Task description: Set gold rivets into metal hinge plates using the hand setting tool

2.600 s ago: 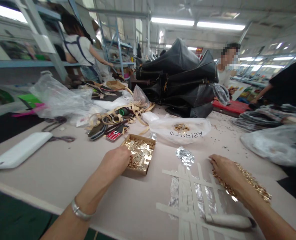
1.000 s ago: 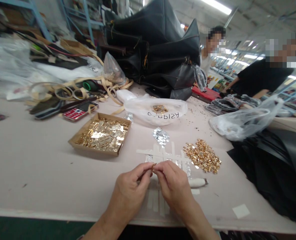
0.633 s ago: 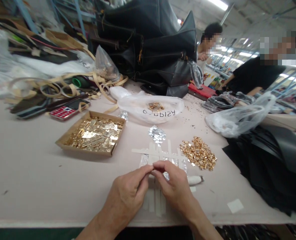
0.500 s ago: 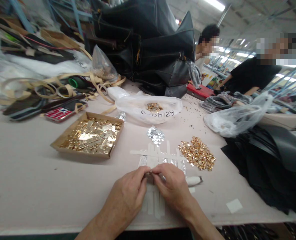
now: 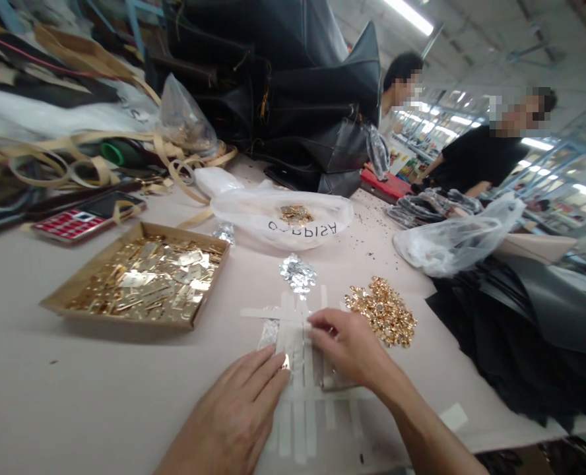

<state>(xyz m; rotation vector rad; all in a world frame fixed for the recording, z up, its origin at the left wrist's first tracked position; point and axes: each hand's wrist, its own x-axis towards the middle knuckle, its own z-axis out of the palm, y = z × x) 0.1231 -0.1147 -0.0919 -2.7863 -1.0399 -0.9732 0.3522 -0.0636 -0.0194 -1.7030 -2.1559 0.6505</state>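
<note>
Strips of pale tape lie crossed on the table in front of me. My left hand rests palm down beside them, fingers stretched out, its fingertips at a small shiny gold plate. Over the right part of the tape is my right hand, thumb and forefinger bent close together; whatever is between them is too small to make out. Beyond the tape sits a pile of silver discs. A heap of gold studs lies to the right, and a cardboard tray of gold metal plates to the left.
A plastic bag holding gold pieces lies behind the discs. Black bags are stacked at the back. On the right are black sheets and a clear bag. A red calculator lies left. Two people are in the background.
My hands were together over the tape and have separated. The left now lies flat with a gold plate at its fingertips; the right has shifted right and forward. The view has shifted too.
</note>
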